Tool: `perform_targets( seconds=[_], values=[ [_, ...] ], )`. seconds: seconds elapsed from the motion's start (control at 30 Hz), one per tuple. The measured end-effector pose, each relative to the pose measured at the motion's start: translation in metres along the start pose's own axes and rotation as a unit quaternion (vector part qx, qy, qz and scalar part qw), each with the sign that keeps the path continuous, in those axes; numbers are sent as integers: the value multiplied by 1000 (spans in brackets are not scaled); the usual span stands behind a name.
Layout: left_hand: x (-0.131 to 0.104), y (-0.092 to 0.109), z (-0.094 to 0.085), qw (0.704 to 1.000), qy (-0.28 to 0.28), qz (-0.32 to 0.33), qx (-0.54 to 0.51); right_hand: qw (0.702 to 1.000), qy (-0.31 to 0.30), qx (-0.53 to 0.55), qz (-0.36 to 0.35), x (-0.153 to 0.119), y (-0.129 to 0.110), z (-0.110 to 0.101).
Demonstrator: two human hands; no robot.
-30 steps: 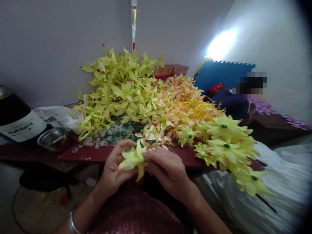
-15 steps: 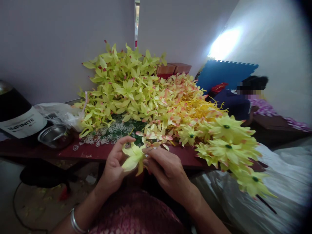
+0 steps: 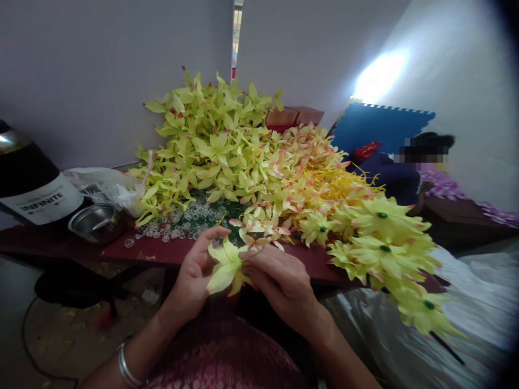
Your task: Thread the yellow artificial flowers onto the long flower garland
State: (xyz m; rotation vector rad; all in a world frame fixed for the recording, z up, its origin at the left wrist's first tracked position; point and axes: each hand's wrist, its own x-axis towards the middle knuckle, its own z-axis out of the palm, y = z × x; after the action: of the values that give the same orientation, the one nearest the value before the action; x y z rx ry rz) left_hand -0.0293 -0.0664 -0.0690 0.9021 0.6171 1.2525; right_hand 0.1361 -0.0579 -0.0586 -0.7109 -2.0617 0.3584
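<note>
Between my two hands, near the table's front edge, is a yellow-green artificial flower (image 3: 225, 266) with its petals spread. My left hand (image 3: 195, 281) grips it from the left, thumb below and index finger above. The fingers of my right hand (image 3: 284, 283) are pinched together at the flower's right side; they cover part of it, and any small piece in them is hidden. Just beyond my fingers lie pink-edged cream petals (image 3: 259, 229). Small clear plastic rings (image 3: 194, 219) are scattered behind my left hand.
Yellow-green petals (image 3: 214, 146) are heaped on the dark red table (image 3: 150, 254), with yellow strands (image 3: 336, 183) to the right. Finished-looking flowers (image 3: 385, 232) overhang the right end. A steel bowl (image 3: 96, 222) and black container (image 3: 36, 183) stand left. A person (image 3: 393, 173) sits beyond.
The view has shifted slightly, so the scene sits a little further right. Both hands stay on the flower, with only slight finger movement at its right side.
</note>
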Motion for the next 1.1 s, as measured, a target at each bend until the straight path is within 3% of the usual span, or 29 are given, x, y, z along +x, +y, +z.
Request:
perform_targets(
  seconds=[0.27,0.57,0.77,1.0,1.1],
  values=[
    [-2,2,-1,1000,-21,-16,-4,999,8,9,-40,0,3,-1],
    [-1,2,-1,1000,-5,-20,-1,1000,3,2,-4,0,-1,-1],
    [0,1,4,999,13,44,7,998,59,-30,-5,-2,-8,6],
    [-4,1,1,996,21,65,57,990,135,-23,-28,-5,-12,16],
    [-5,1,0,995,23,67,64,990,139,-8,-28,-6,-13,18]
  ],
)
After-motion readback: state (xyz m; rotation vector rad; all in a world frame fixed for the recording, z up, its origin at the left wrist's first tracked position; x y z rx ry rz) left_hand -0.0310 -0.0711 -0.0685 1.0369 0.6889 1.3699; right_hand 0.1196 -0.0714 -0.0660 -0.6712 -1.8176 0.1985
